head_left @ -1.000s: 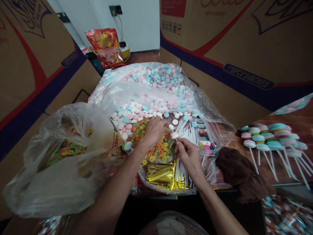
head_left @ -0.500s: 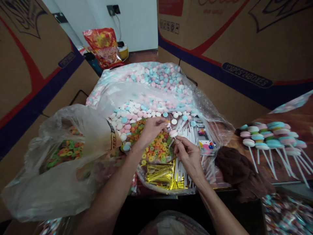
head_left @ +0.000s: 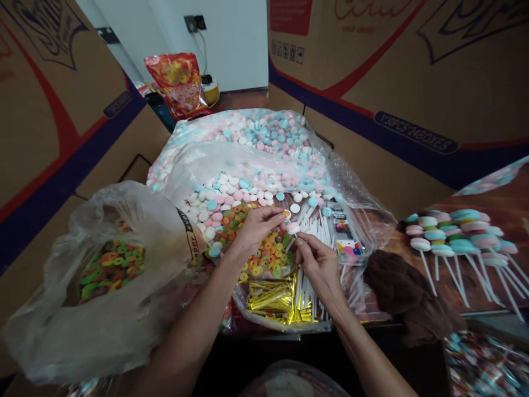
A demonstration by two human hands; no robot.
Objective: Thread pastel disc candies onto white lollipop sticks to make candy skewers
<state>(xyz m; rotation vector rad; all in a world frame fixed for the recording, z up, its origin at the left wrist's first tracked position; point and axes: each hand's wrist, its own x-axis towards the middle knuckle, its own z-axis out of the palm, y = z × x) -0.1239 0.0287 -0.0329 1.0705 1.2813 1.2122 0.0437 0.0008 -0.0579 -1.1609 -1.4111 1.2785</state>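
Observation:
Between my left hand's (head_left: 261,227) thumb and fingertips is a small orange gummy ring (head_left: 286,214). My right hand (head_left: 317,258) pinches a white stick, mostly hidden by the fingers, with a pink and white marshmallow (head_left: 293,228) on its top end. The ring is just above the marshmallow; whether they touch I cannot tell. Below and around my left hand lie many loose gummy rings (head_left: 270,255), green, orange and yellow. Loose white sticks (head_left: 316,223) lie behind and under my right hand. Pink, white and blue marshmallows (head_left: 225,190) spread out beyond both hands.
Gold twist ties (head_left: 270,295) lie at the front. At left stands an opened plastic bag (head_left: 111,342) of gummy rings. Stacked marshmallow sticks (head_left: 467,237) and a brown cloth (head_left: 407,292) are at right. Cardboard boxes (head_left: 372,82) flank the back; a red snack bag (head_left: 177,85) stands between.
My left hand has turned the gummy ring so that more of its face shows above the marshmallow. My right hand holds the stick nearly in place. The view has tilted slightly.

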